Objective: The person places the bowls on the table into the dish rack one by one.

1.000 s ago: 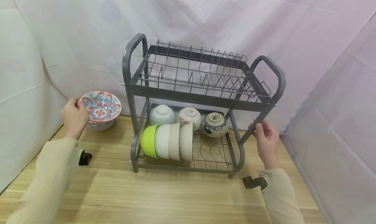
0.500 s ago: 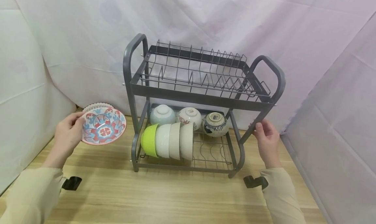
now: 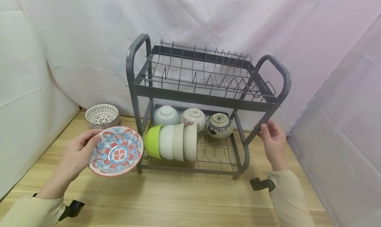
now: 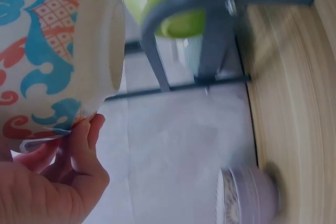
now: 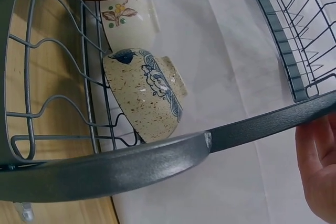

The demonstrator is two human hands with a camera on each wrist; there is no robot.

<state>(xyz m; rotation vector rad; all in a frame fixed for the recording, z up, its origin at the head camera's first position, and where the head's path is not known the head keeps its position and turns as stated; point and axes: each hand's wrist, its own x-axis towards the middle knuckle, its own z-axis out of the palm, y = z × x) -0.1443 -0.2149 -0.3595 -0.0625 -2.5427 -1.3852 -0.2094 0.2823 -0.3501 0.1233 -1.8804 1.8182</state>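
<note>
My left hand (image 3: 78, 153) pinches the rim of a bowl (image 3: 119, 154) with a red and blue floral pattern. The bowl is tilted and held above the table, just left of the rack; its patterned outside and pale foot face the left wrist view. My right hand (image 3: 273, 143) holds the right post of a dark grey two-tier dish rack (image 3: 202, 97), its thumb in front and its other fingers mostly hidden behind. On the rack's lower tier a lime green bowl (image 3: 153, 141) and several pale bowls (image 3: 189, 142) stand on their sides in a row.
Behind that row, three bowls lie upside down: a pale blue one (image 3: 165, 115), a white floral one (image 3: 193, 117) and a speckled one (image 3: 219, 125). Black-and-white patterned bowls (image 3: 102, 116) sit stacked at the back left. White cloth (image 3: 89, 31) encloses the wooden table (image 3: 178, 200).
My left hand has lifted the floral bowl off the stack and brought it forward and right, uncovering the black-and-white bowl beneath. My right hand stays at the post.
</note>
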